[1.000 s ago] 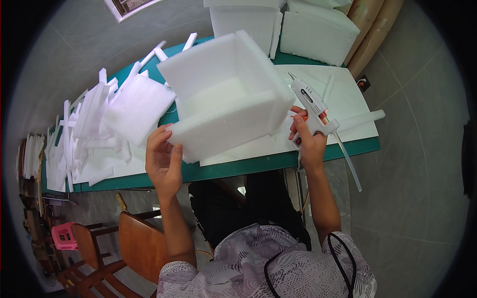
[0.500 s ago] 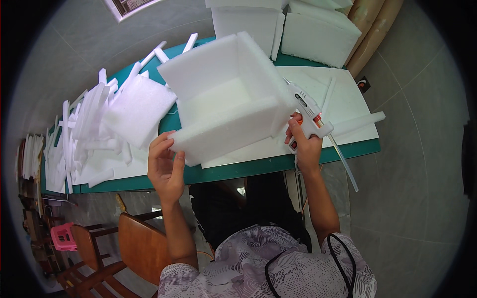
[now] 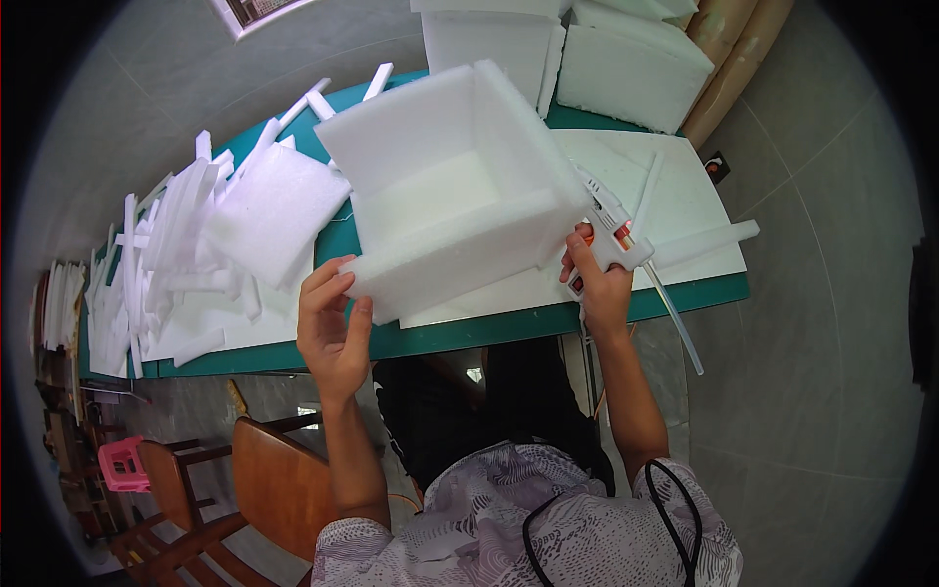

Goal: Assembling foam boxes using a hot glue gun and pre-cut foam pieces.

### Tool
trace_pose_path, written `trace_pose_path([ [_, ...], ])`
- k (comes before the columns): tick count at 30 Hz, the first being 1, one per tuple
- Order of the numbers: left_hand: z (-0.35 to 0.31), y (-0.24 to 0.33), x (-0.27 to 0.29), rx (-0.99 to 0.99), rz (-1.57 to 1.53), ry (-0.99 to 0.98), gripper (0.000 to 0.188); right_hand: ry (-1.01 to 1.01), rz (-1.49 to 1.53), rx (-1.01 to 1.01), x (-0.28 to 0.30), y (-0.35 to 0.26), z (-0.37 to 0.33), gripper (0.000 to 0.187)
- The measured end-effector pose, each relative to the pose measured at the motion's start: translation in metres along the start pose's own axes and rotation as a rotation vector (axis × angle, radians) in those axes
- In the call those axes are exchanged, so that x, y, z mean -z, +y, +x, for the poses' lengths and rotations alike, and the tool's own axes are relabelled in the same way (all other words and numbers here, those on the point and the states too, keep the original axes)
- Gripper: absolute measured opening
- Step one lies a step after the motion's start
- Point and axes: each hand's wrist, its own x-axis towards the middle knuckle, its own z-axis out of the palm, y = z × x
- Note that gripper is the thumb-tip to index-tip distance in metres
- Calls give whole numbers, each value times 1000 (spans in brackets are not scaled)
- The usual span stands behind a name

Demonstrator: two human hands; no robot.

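A white foam box [image 3: 460, 230] stands tilted on the table in front of me, with a far, a right and a near wall around its inside; its left side looks open. My left hand [image 3: 335, 323] grips the near wall's left end, fingers on the outer edge and thumb against the near face. In my right hand [image 3: 599, 284] is a white hot glue gun [image 3: 614, 227], with a clear glue stick [image 3: 677, 323] sticking out of its back. The gun's nozzle is hidden behind the right wall of the box.
Left of the box lie a square foam sheet [image 3: 277, 205] and a heap of foam strips [image 3: 176, 230]. More foam boxes [image 3: 631, 73] stand at the back, beside brown rolls [image 3: 738, 68]. A white board [image 3: 675, 201] lies on the green table [image 3: 469, 333]. Wooden chairs [image 3: 284, 479] stand lower left.
The box has shifted slightly to the right, with my left hand moving along. The glue gun's front is now more covered by the box's right wall.
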Motion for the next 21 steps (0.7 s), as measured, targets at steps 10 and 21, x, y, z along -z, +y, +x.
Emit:
trace_pose_path([
  [10,-2,-1,1,-14,13,-9,34,-10,-6,4,1,2,0,20],
  [21,-3,-2,1,-25,10,-6,34,-9,-33,8,-1,-1,0,19],
])
